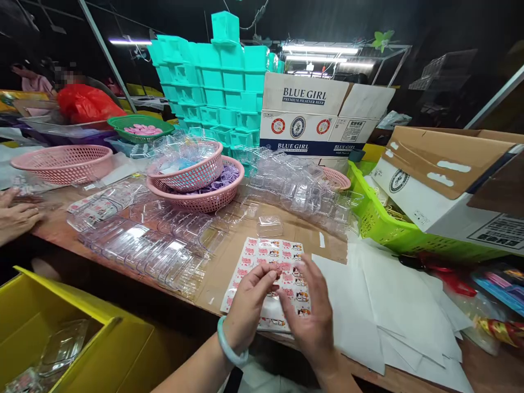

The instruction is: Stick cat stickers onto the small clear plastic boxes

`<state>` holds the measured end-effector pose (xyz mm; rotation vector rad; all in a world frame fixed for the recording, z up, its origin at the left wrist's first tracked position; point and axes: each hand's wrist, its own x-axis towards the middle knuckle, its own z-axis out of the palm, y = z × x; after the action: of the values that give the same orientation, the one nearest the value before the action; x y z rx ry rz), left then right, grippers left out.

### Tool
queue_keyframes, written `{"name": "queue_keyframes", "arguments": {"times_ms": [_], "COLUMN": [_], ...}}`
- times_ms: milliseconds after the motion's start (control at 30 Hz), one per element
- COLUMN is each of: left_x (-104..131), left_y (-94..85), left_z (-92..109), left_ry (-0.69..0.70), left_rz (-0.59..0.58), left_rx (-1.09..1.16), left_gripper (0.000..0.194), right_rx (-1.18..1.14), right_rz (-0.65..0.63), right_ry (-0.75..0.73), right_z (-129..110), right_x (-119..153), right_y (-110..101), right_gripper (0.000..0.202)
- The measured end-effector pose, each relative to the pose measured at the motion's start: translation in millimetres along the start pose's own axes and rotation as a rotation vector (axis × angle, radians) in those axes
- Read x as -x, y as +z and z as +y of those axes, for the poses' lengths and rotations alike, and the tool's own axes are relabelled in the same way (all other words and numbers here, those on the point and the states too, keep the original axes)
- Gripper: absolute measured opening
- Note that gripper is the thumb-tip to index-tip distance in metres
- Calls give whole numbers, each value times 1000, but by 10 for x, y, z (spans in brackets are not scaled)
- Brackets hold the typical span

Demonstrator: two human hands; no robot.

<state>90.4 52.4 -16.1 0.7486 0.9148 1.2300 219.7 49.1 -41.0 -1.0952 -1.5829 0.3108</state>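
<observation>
A sheet of stickers (251,262) with pink lettering and cartoon cats lies on flattened cardboard, on top of other sheets. Over its middle, my left hand (248,305) has thumb and forefinger pinched together. Pink print shows right at those fingertips, but whether a loose sticker is between them I cannot make out. My right hand (314,314), slightly blurred, is spread over the sheet's right side, thumb and fingers apart with nothing in them. Just beyond the sheet sits a small clear plastic box (269,226).
Clear plastic cases (147,248) lie in rows at left, more in a heap (290,183) behind. Pink baskets (196,201) stand at the back, white paper sheets (393,305) at right. A yellow bin (123,349) is lower left. A co-worker's hand (18,215) rests at far left.
</observation>
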Motion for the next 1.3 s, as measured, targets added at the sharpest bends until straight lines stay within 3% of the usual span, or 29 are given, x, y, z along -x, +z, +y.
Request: {"name": "queue_keyframes", "arguments": {"times_ms": [67, 133, 200, 333, 433, 533, 600, 667, 800, 900, 1033, 1167, 1300], "left_x": [-102, -215, -404, -1072, -1577, -1761, -1647, -1380, -723, -426, -333, -325, -289], "left_y": [-27, -67, -116, -295, -458, -534, -520, -470, -361, -345, -383, -368, -317], "left_z": [2, 12, 36, 142, 225, 286, 325, 355, 290, 142, -5, -75, -129], "left_ry": [29, 67, 169, 500, 450, 411, 424, 369, -66, -250, -266, -237, -200], "left_rz": [-54, -183, -231, -38, -45, -75, -65, -84, -236, -193, -114, -46, -2], "left_rx": [-64, -195, -401, -947, -1095, -1079, -1060, -937, -364, -119, -11, 58, 115], "left_gripper": [18, 19, 21, 46, 60, 59, 57, 54, 53, 48, 46, 45, 48], "right_rx": [-245, -520, -668, -685, -688, -630, -563, -484, -439, -474, -458, -394, -317], "right_rz": [50, -18, -8, 293, 232, 150, 113, 62, -132, -281, -308, -281, -380], "right_ry": [328, 612, 745, 734, 723, 678, 626, 564, 526, 600, 672, 653, 651], "right_z": [74, 158, 235, 333, 361, 375, 363, 310, 126, 76, 123, 45, -81], "right_x": [-67, -159, -258, -429, -505, -543, -567, -595, -625, -579, -500, -473, -413], "right_y": [-34, -83, -131, -225, -281, -324, -362, -409, -441, -366, -269, -270, -266], "right_gripper": [51, 37, 29, 31, 32, 29, 27, 25, 23, 27, 33, 34, 32]}}
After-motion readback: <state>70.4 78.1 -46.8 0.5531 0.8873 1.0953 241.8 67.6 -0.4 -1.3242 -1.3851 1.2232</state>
